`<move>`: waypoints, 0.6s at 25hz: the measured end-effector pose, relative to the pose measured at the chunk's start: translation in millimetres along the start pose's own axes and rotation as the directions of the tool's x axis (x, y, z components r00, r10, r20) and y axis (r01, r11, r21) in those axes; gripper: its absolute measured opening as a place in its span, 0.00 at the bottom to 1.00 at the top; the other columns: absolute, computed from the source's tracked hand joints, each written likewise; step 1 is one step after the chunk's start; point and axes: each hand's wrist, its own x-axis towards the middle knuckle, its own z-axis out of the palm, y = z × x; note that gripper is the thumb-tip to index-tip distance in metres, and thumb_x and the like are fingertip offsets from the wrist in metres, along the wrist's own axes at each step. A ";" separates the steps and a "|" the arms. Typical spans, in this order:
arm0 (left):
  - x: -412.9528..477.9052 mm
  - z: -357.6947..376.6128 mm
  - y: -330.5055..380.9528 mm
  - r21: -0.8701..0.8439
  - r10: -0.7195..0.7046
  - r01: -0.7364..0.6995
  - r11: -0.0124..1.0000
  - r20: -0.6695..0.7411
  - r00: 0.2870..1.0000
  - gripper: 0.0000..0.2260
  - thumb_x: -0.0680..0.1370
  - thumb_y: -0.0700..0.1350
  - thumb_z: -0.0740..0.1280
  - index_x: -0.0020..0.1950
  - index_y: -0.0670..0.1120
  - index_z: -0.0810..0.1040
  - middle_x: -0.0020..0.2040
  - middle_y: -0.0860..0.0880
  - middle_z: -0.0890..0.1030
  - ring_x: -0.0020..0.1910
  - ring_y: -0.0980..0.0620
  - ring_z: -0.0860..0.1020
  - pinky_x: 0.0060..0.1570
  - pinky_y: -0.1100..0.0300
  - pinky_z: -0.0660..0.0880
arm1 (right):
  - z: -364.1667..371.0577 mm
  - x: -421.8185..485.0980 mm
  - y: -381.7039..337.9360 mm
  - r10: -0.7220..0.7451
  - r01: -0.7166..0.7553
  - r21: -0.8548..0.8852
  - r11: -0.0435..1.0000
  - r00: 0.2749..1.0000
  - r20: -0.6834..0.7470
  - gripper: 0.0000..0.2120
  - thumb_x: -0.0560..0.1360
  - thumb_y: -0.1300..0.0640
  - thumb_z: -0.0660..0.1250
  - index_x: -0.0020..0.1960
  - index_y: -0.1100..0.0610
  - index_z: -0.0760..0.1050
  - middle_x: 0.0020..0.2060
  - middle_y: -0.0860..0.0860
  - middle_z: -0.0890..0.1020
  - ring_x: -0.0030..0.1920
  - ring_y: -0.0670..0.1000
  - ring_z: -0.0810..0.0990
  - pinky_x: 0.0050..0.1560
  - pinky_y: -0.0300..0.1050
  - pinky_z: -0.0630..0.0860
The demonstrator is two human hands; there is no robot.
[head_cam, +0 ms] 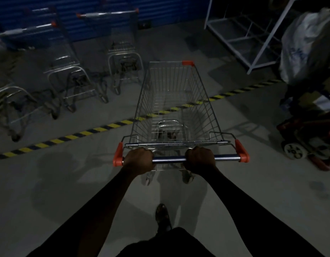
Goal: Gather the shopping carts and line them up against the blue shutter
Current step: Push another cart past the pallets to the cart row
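An empty wire shopping cart (pixel 176 101) with orange corner caps stands in front of me, its nose pointing toward the blue shutter (pixel 104 17). My left hand (pixel 139 160) grips the left part of its chrome handle bar (pixel 169 158). My right hand (pixel 200 159) grips the same bar further right. Three other carts stand side by side near the shutter: one at the far left (pixel 10 101), one in the middle (pixel 67 75), one on the right (pixel 123 58), handles facing me.
A yellow-and-black floor stripe (pixel 71 136) runs diagonally under the cart. A white metal rack (pixel 253 34) stands at the back right. A loaded trolley with a white plastic bag (pixel 305 45) and a small wheel (pixel 295 151) sits at the right edge. My foot (pixel 162 216) shows below.
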 end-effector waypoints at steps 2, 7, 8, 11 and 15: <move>45.6 -3.8 -3.4 -0.007 0.011 -0.011 1.000 0.020 1.000 0.18 0.67 0.58 0.57 0.41 0.48 0.80 0.39 0.47 0.83 0.41 0.45 0.82 0.40 0.55 0.76 | 17.4 27.0 28.6 -0.007 0.002 -0.039 0.999 0.989 -0.148 0.12 0.70 0.52 0.58 0.29 0.55 0.68 0.23 0.54 0.70 0.22 0.54 0.70 0.26 0.41 0.65; 145.7 -23.7 1.5 -0.041 0.022 -0.018 0.999 0.088 0.996 0.16 0.70 0.59 0.62 0.46 0.49 0.80 0.44 0.48 0.82 0.45 0.46 0.81 0.42 0.56 0.74 | 40.9 89.6 93.4 -0.002 -0.008 -0.034 0.999 0.957 -0.289 0.13 0.71 0.53 0.57 0.30 0.55 0.67 0.23 0.55 0.69 0.23 0.54 0.69 0.26 0.42 0.64; 166.7 -28.9 3.5 -0.022 0.004 -0.001 1.000 0.117 0.993 0.16 0.70 0.59 0.62 0.46 0.49 0.80 0.43 0.48 0.81 0.44 0.46 0.80 0.42 0.55 0.74 | 44.6 104.8 107.8 -0.010 0.003 -0.026 1.000 0.958 -0.286 0.11 0.69 0.54 0.59 0.29 0.55 0.67 0.23 0.54 0.69 0.23 0.54 0.69 0.26 0.42 0.63; 228.9 -40.4 8.4 -0.004 -0.020 0.020 1.000 0.115 0.993 0.15 0.70 0.58 0.61 0.46 0.50 0.80 0.43 0.48 0.82 0.45 0.45 0.80 0.42 0.55 0.75 | 59.1 151.7 150.8 0.016 -0.017 -0.006 1.000 0.981 -0.194 0.07 0.64 0.55 0.63 0.29 0.55 0.68 0.24 0.54 0.69 0.23 0.53 0.69 0.26 0.42 0.63; 304.9 -57.3 13.8 -0.060 -0.034 0.039 0.997 0.091 0.995 0.11 0.70 0.55 0.63 0.46 0.51 0.80 0.47 0.47 0.83 0.50 0.46 0.81 0.46 0.55 0.75 | 76.2 217.5 211.8 0.045 -0.043 0.075 0.996 0.999 -0.020 0.08 0.57 0.50 0.63 0.26 0.55 0.71 0.22 0.54 0.73 0.21 0.55 0.73 0.24 0.39 0.68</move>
